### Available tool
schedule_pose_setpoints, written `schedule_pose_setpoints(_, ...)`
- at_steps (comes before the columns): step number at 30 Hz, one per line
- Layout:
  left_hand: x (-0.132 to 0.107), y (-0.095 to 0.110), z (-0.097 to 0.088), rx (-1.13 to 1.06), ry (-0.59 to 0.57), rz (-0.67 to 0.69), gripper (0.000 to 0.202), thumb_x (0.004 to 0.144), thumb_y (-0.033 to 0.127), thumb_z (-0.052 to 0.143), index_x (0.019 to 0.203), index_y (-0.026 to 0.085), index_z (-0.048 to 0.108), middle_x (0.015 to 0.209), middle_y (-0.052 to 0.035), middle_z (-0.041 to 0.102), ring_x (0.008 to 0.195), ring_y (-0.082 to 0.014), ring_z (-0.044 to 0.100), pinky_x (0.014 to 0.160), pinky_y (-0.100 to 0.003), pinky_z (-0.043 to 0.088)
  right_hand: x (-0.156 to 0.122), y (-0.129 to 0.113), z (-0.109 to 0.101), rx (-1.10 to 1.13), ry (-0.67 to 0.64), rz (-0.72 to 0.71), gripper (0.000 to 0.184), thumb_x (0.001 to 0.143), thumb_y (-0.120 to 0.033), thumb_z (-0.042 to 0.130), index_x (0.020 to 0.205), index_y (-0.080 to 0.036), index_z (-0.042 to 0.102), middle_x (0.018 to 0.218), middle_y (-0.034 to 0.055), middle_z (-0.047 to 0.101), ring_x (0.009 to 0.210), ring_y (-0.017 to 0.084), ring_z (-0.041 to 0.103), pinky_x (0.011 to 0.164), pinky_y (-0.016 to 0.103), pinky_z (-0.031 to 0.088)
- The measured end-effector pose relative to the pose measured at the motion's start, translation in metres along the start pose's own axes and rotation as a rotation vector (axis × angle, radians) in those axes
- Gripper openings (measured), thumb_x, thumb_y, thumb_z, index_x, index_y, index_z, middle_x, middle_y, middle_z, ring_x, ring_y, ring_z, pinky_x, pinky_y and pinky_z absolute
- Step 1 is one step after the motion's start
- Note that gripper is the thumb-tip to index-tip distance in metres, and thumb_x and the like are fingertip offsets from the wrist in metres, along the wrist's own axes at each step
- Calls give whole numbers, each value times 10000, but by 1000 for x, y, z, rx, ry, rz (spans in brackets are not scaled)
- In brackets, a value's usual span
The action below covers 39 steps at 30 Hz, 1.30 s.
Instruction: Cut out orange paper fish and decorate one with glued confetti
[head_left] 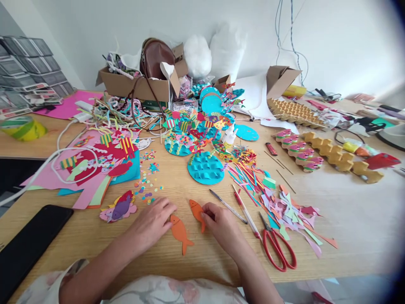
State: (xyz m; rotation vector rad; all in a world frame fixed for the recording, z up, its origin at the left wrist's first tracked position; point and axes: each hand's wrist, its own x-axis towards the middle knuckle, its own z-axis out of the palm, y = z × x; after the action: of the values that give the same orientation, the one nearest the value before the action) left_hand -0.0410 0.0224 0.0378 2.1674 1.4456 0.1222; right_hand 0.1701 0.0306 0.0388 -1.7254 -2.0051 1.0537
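The right hand [219, 220] has thumb and fingertips closed on one side of an orange paper fish [194, 208], toward its tail, leaving the head free. The left hand [156, 218] is loosely curved, thumb and fingers apart, pinching nothing that I can see; its thumb is right at the edge of a second orange fish [179, 230], though whether they touch I cannot tell. That one lies on the table [209, 264], tail toward the person. I'd keep the pinch light, since the narrow tail looks easy to crease, and steady the lying fish with a flat fingertip, clear of its dark gill line in case the ink smears. Off to the right are a clear pen [228, 206], a red pen [247, 212] and red-handled scissors [268, 229]; that forearm would do well to avoid them. Loose paper dots [148, 195] lie beyond the left hand, easily scattered by a careless sweep.
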Motion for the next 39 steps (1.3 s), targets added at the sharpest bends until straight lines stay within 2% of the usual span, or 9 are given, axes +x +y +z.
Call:
schedule_pose_setpoints(9, 5, 9, -4, 54, -49, -6, 125, 770, 88, 468, 782, 190, 538, 875, -26, 524, 831, -181, 498, 739, -294, 394, -1, 1, 3, -149, 27, -15, 63, 771, -142, 527, 779, -181, 576, 746, 25, 637, 661, 147, 547, 587, 235, 335)
schedule_pose_setpoints(13, 7, 9, -1, 22, -41, 38, 154, 754, 56, 442, 727, 196, 501, 818, -15, 536, 786, -177, 488, 701, -280, 371, 0, 3, 4, -167, 50, -21, 64, 768, -131, 537, 795, -180, 569, 834, 44, 626, 732, 157, 557, 640, 242, 369)
schedule_pose_setpoints(16, 8, 7, -2, -55, -53, 46, 171, 746, 46, 418, 703, 197, 486, 745, 0, 543, 716, -165, 483, 657, -268, 349, 0, 6, 4, -156, 51, -27, 85, 765, -128, 544, 829, -178, 567, 858, 51, 621, 767, 167, 567, 663, 251, 391)
schedule_pose_setpoints(21, 9, 6, -17, -173, -37, 47, 150, 750, 94, 418, 672, 196, 495, 688, 21, 534, 655, -142, 472, 610, -241, 320, -7, 0, -4, -28, 179, -61, 112, 784, -138, 534, 884, -171, 571, 893, 52, 595, 713, 143, 551, 663, 254, 412)
schedule_pose_setpoints(25, 9, 17, -33, -264, -35, 103, 158, 751, 112, 429, 653, 195, 522, 683, 27, 549, 656, -129, 487, 603, -223, 322, -13, -19, -9, 193, -3, -185, 69, 789, -241, 584, 833, -187, 592, 752, -12, 565, 615, 106, 499, 548, 201, 369)
schedule_pose_setpoints(29, 11, 30, -43, -357, -35, 128, 164, 747, 127, 446, 668, 199, 571, 675, 37, 574, 648, -119, 510, 603, -210, 346, -10, -30, -2, 278, -101, -257, 100, 774, -158, 558, 682, -182, 590, 649, -43, 519, 595, 87, 460, 544, 190, 327)
schedule_pose_setpoints(32, 14, 34, -50, -468, 64, 98, 131, 716, 144, 476, 659, 198, 580, 654, 37, 577, 633, -119, 519, 595, -206, 371, -3, -31, 3, 412, -118, -210, 178, 774, -166, 515, 598, -171, 544, 558, -54, 438, 546, 85, 393, 514, 198, 291)
schedule_pose_setpoints(37, 19, 34, -57, -756, 380, 20, 66, 719, 255, 535, 717, 197, 566, 648, 28, 556, 620, -127, 522, 581, -212, 411, 4, -34, 1, 857, -147, -104, 249, 720, -366, 608, 610, -163, 513, 561, -48, 449, 511, 72, 342, 483, 202, 262)
schedule_pose_setpoints(39, 19, 33, -57, -815, 400, 8, 98, 746, 287, 532, 767, 199, 569, 645, 26, 548, 620, -128, 520, 573, -211, 413, 5, -37, -1, 974, -147, -61, 294, 687, -417, 647, 625, -160, 519, 553, -50, 456, 488, 63, 319, 466, 201, 236)
